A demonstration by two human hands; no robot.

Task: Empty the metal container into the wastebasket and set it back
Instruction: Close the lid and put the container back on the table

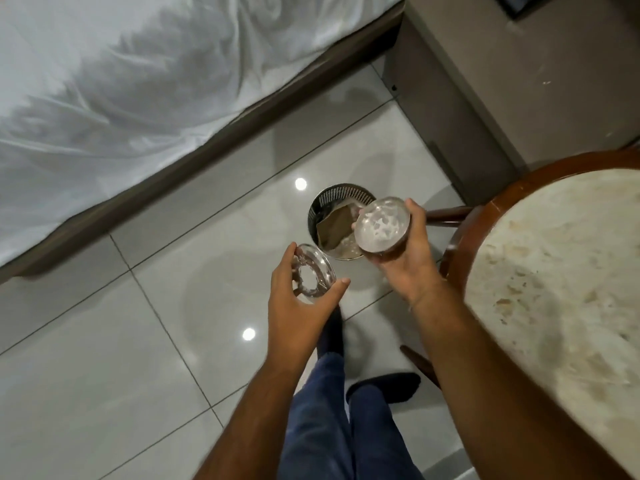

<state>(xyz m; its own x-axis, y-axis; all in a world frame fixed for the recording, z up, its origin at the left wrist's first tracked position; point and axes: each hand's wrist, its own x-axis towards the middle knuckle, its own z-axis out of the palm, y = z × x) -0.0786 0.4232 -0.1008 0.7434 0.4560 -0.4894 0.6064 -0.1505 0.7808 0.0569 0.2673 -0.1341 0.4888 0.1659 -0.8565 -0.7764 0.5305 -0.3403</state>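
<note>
My right hand point(405, 261) grips a round metal container point(382, 225), held over the near right edge of the wastebasket point(332, 199), its open top facing me with whitish residue inside. My left hand point(298, 306) holds a shiny metal lid point(313, 273) with a round hole in its middle, left of and nearer than the basket. The black mesh wastebasket stands on the floor and holds a brown paper piece point(334, 226) and pale scraps.
A round marble-topped table point(554, 271) with a wooden rim stands at the right. A bed with a white sheet point(121, 81) fills the upper left. Grey cabinet point(485, 81) at upper right. Glossy floor tiles point(121, 358); my legs and dark socks are below.
</note>
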